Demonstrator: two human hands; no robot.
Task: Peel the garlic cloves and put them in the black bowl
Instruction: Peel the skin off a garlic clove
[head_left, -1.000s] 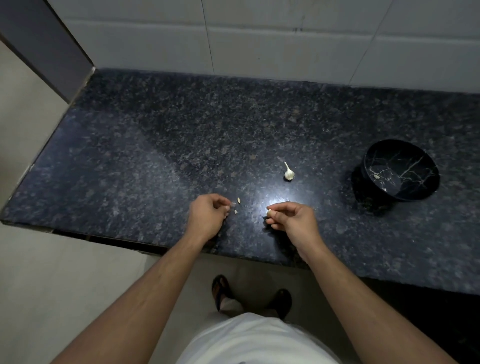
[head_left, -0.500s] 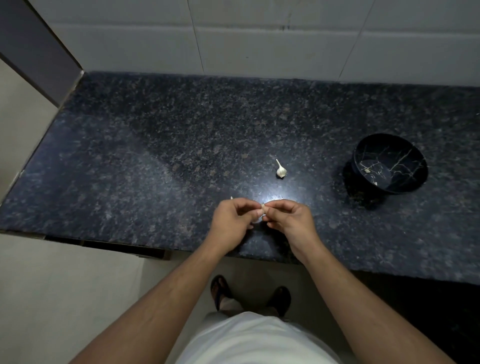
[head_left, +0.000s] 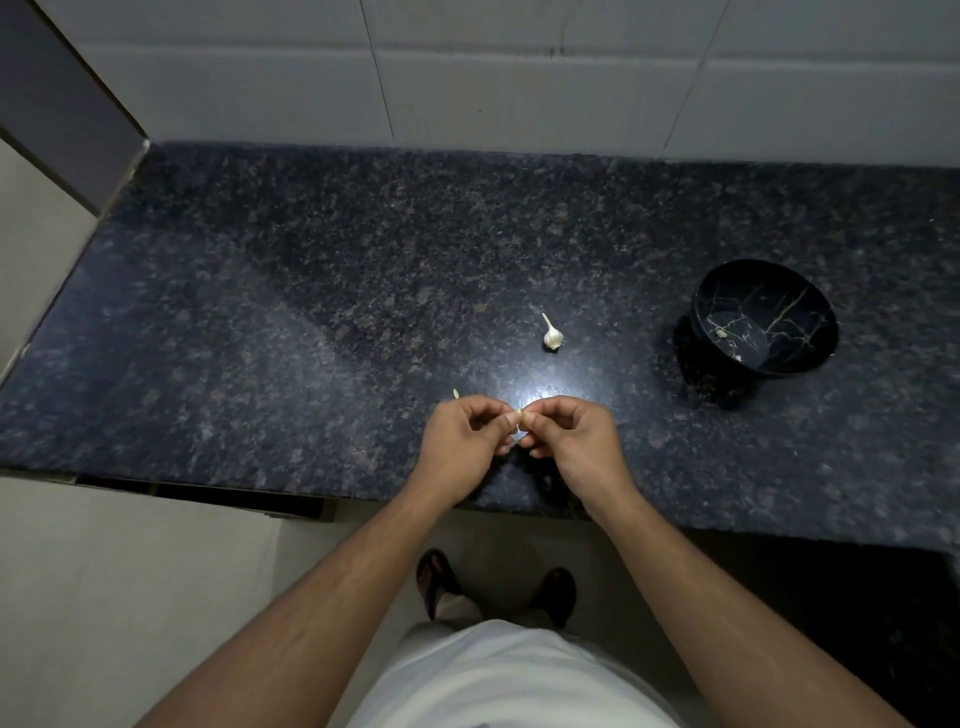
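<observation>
A small pale garlic clove (head_left: 517, 421) is pinched between the fingertips of my left hand (head_left: 462, 441) and my right hand (head_left: 576, 441), just above the counter's front part. Most of the clove is hidden by my fingers. A small garlic bulb with a stalk (head_left: 551, 335) lies on the counter beyond my hands. The black bowl (head_left: 779, 364) with gold veining stands at the right, with a few small pale bits inside it.
The dark granite counter (head_left: 260, 312) runs up to a white tiled wall at the back. A scrap of garlic skin (head_left: 456, 394) lies just left of my left hand. My feet stand on the floor below the counter's front edge.
My left hand has moved right from the skin scraps to meet my right hand, and both now pinch the clove together.
</observation>
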